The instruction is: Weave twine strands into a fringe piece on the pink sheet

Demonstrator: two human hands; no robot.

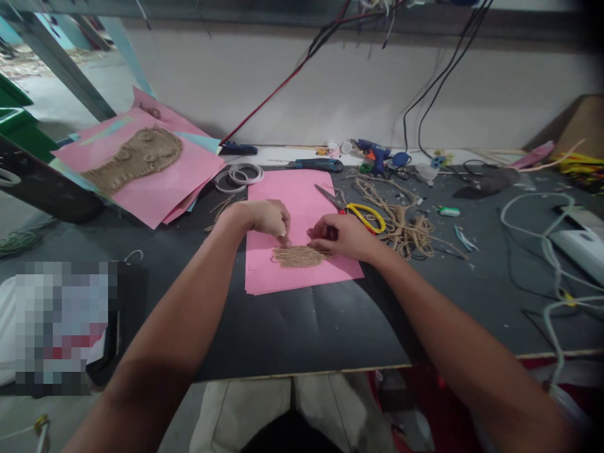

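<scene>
Step in hand looks like building up twine rows — the coarse brown twine patch lies flat on the pink paper, near its lower edge, rows running side to side. Left hand is at the upper left edge of the patch, fingers curled down, fingertips apparently touching the top rows. Right hand sits at the upper right, thumb and forefinger close together, other fingers bent; can't tell whether a strand is pinched there or the tips are bare. Left grip equally unclear: could be pressing, could be holding a strand end. My read: next move calls for light fingertip pressure along the top row, without dragging the rows below. Scissors lie just beyond the right hand, loose twine tangled to its right — both ungripped.
</scene>
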